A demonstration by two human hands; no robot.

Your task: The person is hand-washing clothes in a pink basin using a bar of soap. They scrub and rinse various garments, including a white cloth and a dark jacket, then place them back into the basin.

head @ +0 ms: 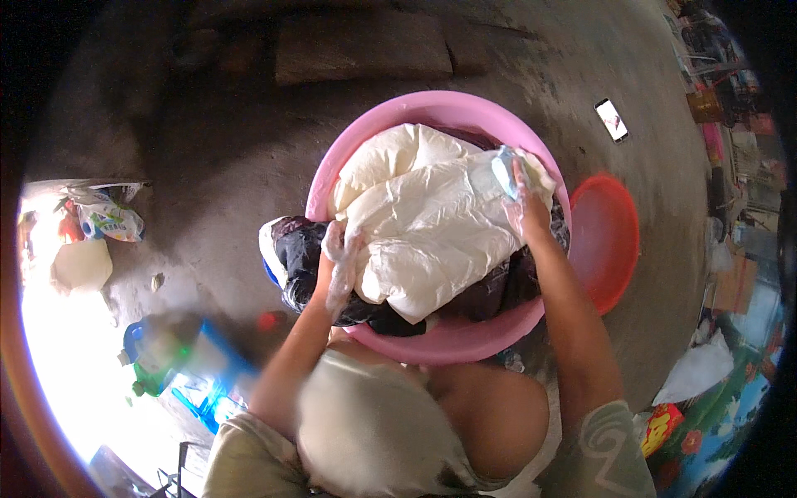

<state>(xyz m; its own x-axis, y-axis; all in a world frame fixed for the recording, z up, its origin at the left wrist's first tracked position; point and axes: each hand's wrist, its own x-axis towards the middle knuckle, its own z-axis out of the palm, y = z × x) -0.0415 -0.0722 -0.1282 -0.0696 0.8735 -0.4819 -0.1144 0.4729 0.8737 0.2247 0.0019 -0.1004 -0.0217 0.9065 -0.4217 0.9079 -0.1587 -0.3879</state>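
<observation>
A large pink plastic basin [436,103] stands on the floor before me, filled with a cream-white puffy garment [429,218] and dark wet clothing [479,292] under it. My right hand [523,202] rests on the upper right part of the cream garment, with its fingers on a pale blue thing [503,171], perhaps a soap bar or a brush; suds show there. My left hand [340,249], coated in foam, lies at the left edge of the garment; whether it grips the cloth is unclear. Black sudsy clothing [299,252] hangs over the basin's left rim.
A red plastic basin [607,243] touches the pink one's right side. Farther right, a phone [611,120] with a lit screen lies on the concrete floor. Detergent bottles [149,361] and a plastic package [112,218] are at left. Boxes and bags line the right side.
</observation>
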